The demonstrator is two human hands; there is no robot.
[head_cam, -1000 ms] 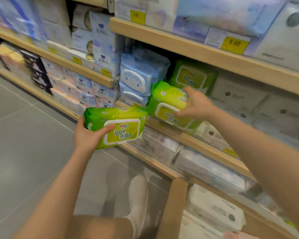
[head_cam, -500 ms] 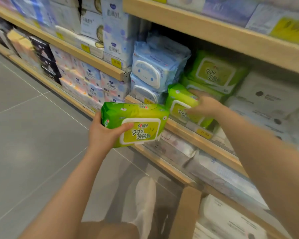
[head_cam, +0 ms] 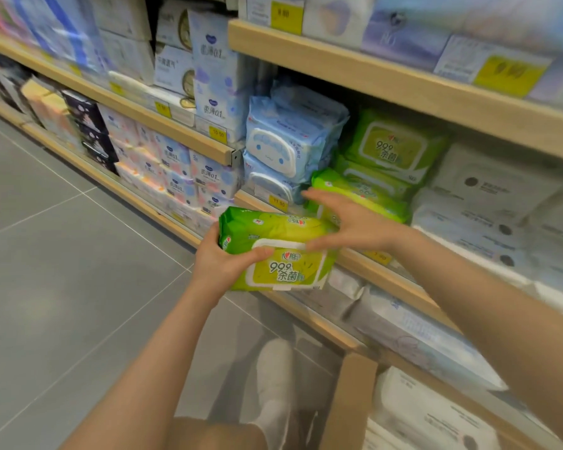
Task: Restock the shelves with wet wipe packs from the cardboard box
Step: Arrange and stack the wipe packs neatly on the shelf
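Moved: right hand (head_cam: 355, 224) has left the shelved pack (head_cam: 359, 193), open, reaching the held pack (head_cam: 275, 248).
Left hand (head_cam: 221, 263): grips that pack.
Risk: fumbled handover drops it.

Left hand (head_cam: 223, 266) gripping green wipe pack (head_cam: 275, 251) at its left end, thumb across the front face, forearm reaching up from lower left. Right hand (head_cam: 355, 222) spread wide, fingers straight, thumb near pack's upper right edge; contact unclear. Right forearm extended in from lower right.
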